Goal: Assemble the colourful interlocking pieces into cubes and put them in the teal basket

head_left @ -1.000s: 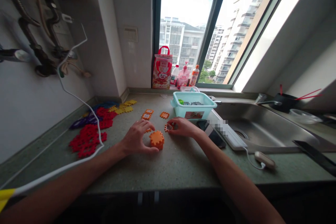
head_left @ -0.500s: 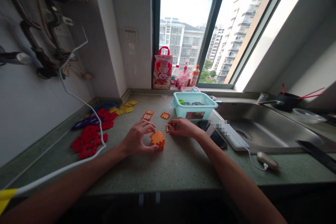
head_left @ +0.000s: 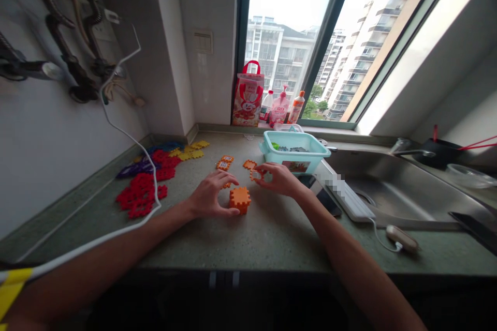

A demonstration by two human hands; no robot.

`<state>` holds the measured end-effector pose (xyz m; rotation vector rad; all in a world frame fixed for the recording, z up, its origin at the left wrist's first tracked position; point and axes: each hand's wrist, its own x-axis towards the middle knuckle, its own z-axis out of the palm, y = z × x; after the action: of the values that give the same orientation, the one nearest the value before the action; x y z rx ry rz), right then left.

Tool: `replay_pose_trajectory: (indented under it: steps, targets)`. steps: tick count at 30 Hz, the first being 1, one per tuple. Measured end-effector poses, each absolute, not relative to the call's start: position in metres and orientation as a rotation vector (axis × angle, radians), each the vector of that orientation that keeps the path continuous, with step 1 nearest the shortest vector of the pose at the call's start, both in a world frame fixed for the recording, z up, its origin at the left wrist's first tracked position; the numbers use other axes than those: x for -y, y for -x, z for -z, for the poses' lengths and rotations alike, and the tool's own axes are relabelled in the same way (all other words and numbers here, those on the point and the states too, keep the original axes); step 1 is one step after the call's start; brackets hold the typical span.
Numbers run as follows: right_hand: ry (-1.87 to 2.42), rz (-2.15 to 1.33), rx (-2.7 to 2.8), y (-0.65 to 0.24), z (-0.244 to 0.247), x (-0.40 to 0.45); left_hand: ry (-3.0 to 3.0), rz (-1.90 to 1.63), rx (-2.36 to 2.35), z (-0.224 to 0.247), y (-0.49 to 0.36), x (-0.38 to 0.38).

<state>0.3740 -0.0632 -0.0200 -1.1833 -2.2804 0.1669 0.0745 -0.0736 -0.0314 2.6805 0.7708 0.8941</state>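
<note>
An orange cube of interlocking puzzle tiles (head_left: 239,198) stands on the counter between my hands. My left hand (head_left: 212,194) curves around its left side, fingers apart and thumb beside the lower edge; whether it touches is hard to tell. Just beyond the cube, my right hand (head_left: 279,180) pinches an orange puzzle tile (head_left: 255,175) by its right edge. Another orange tile (head_left: 249,164) lies flat right behind that one. Farther left are a pair of orange tiles with white markings (head_left: 224,164). Part of one more orange tile shows behind my left fingers.
Red (head_left: 142,191), yellow and purple pieces lie in piles at the left, crossed by a white cable (head_left: 156,181). A turquoise tub (head_left: 298,152) holds grey and green pieces. A phone (head_left: 328,199), a white power strip (head_left: 355,204) and the sink (head_left: 407,186) are at right.
The whole view has shifted, so things appear farther right and slightly higher. My right hand has raised or tilted the tile it pinches, and my left thumb and fingers sit slightly looser about the cube.
</note>
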Motion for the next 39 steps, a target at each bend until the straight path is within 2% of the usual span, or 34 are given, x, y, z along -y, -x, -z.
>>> replay_pose_trajectory:
  steps: [5,9,13,17,23,25,28,32,36,39]
  targets:
    - [0.852,-0.335,2.291,-0.351,-0.008,0.091,-2.703,-0.850,-0.781,0.033,-0.072,0.071]
    - [0.727,-0.367,2.400,-0.335,-0.010,0.104,-2.720,-0.879,-0.680,0.027,-0.060,0.060]
    - [0.705,-0.358,2.455,-0.332,-0.007,0.104,-2.780,-0.915,-0.922,0.024,-0.048,0.043]
    - [0.832,-0.372,2.323,-0.341,0.004,0.087,-2.861,-0.763,-1.113,0.032,-0.043,0.031]
    - [1.215,-0.130,2.233,-0.352,0.056,0.037,-2.677,-0.645,-1.101,0.042,-0.041,0.022]
    - [1.212,-0.059,2.260,-0.350,0.064,0.030,-2.573,-0.700,-1.098,0.041,-0.042,0.020]
    - [1.062,0.048,2.146,-0.339,0.053,0.037,-2.237,-0.962,-1.132,0.036,-0.046,0.020]
    - [0.791,0.219,1.996,-0.320,0.017,0.068,-1.648,-1.209,-0.826,0.024,-0.058,0.027]
    - [0.606,0.364,2.016,-0.302,-0.004,0.093,-1.448,-1.130,-0.419,0.022,-0.074,0.049]
    - [0.526,0.386,2.027,-0.294,-0.008,0.097,-1.422,-1.032,-0.296,0.025,-0.081,0.059]
